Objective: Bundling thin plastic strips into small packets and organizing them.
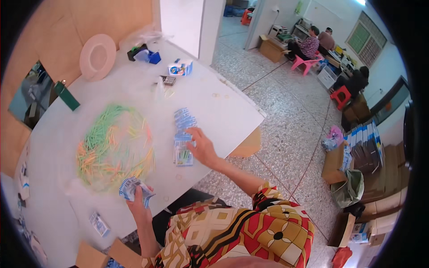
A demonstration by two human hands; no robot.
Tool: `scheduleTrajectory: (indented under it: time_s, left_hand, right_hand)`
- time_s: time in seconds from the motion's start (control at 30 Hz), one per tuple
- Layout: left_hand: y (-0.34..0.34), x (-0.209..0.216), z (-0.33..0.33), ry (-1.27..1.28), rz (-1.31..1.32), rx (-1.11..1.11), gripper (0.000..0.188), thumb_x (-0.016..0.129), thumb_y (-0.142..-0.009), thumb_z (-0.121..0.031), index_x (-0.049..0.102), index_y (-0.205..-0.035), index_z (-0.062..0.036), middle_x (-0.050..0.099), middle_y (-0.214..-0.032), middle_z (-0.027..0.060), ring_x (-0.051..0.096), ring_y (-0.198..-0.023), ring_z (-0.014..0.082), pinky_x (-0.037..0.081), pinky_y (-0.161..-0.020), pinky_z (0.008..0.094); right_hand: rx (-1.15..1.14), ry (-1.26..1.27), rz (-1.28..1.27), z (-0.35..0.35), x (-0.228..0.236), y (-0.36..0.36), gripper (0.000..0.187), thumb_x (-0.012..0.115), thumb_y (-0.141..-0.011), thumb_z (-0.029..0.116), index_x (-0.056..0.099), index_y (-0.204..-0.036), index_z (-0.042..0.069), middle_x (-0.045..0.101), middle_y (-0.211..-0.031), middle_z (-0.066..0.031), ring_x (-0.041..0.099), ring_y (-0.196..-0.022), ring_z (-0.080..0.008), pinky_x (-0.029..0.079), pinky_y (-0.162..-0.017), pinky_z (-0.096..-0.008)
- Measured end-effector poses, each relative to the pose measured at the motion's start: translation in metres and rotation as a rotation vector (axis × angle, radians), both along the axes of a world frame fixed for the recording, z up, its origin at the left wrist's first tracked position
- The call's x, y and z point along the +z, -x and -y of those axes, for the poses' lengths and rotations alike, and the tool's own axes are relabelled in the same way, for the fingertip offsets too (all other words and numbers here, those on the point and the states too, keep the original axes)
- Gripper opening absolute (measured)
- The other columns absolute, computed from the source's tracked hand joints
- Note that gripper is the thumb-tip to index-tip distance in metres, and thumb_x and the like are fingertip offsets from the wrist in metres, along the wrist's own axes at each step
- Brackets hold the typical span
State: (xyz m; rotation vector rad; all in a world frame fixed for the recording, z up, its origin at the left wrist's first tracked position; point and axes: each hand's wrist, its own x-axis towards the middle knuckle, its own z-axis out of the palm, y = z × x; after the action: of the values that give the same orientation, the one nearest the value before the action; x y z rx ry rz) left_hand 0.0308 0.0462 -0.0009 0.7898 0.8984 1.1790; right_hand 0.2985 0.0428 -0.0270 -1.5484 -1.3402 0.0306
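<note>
My left hand (139,206) is closed around a few blue-and-white plastic packets (129,189), the thumb lying across them. To the right, my right hand (203,148) is over the edge of a spread row of similar packets (184,119), its fingers apart. Whether the fingertips touch a packet cannot be made out. The nearest packet in that row (183,157) has a clear window showing green pieces. Left of the row lies a big ring-shaped heap of thin green, orange and yellow sticks (96,134). One more packet (99,224) lies alone near my left forearm.
On the white table (223,111) stand a pale hat (98,58), a green bottle (67,96), a calculator (168,80) and a small printed box (180,68). Open cardboard flaps (91,255) are at the near edge. Cartons (335,163) line the right side; several people sit working farther back.
</note>
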Motion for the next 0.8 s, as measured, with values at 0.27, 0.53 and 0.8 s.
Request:
scheduleTrajectory:
  time_s: [0.27,0.53,0.8]
  left_hand:
    - [-0.013,0.000,0.007,-0.015,-0.064,0.006,0.020,0.059,-0.080,-0.002,0.056,-0.099,0.0006,0.061,-0.087,0.0067,0.059,-0.074,0.0145,0.048,-0.068,0.0269]
    - [0.004,-0.016,0.021,-0.033,-0.157,-0.033,0.026,0.063,-0.078,0.000,0.055,-0.103,-0.0011,0.061,-0.092,0.0049,0.059,-0.083,0.0128,0.047,-0.074,0.0261]
    - [0.028,-0.005,0.035,-0.063,-0.162,-0.055,0.027,0.064,-0.075,0.000,0.056,-0.101,0.0009,0.061,-0.093,0.0054,0.058,-0.082,0.0118,0.047,-0.075,0.0265]
  right_hand:
    - [0.777,0.330,-0.270,0.012,0.061,0.083,0.021,0.063,-0.076,0.018,0.056,-0.090,0.004,0.057,-0.077,-0.0087,0.056,-0.064,-0.0210,0.044,-0.056,-0.0311]
    - [0.822,0.318,-0.152,0.002,0.051,0.100,0.020,0.062,-0.077,0.021,0.055,-0.077,0.002,0.055,-0.066,-0.0159,0.055,-0.063,-0.0338,0.042,-0.056,-0.0383]
    - [0.953,0.343,-0.121,0.008,0.054,0.108,0.015,0.060,-0.077,0.014,0.053,-0.077,0.001,0.055,-0.067,-0.0188,0.054,-0.066,-0.0366,0.041,-0.058,-0.0408]
